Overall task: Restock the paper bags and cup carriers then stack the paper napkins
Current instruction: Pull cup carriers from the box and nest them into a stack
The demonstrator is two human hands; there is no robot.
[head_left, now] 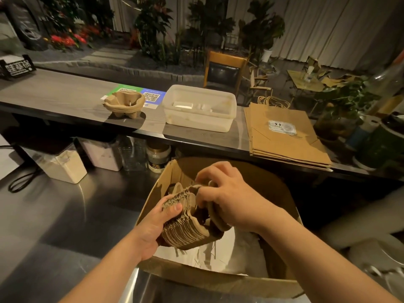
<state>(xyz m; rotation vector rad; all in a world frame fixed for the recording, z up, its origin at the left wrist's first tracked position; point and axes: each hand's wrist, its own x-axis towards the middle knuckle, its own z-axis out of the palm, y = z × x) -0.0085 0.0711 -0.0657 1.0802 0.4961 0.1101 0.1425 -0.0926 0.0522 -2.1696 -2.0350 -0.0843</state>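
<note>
Nearest the camera, an open brown cardboard box (pixel 220 278) sits on the steel worktop (pixel 54 226), with white paper visible in its bottom. Above the box, the left hand (pixel 150 228) grips a thick nested stack of brown moulded-pulp cup carriers (pixel 185 224) from the left side, thumb pressed on the ribbed edges and fingers curled underneath. The right hand (pixel 227 195) comes in from the right with its fingers curled over the top end of the same stack, pinching the outermost carriers.

Beyond the box runs a raised dark wood-grain counter (pixel 65 95). At its near edge on the right lies a flat pile of brown paper bags with twisted handles (pixel 284 136), the top one bearing a white label. Just left of it, near the middle of the counter, stands a translucent white plastic tub (pixel 199 108). Further left, apart from the tub, sits a short stack of pulp cup carriers (pixel 125 103), partly over green and blue QR-code cards (pixel 150 96).

Under the counter stand pale storage containers (pixel 65 167) and a jar (pixel 158 157).
</note>
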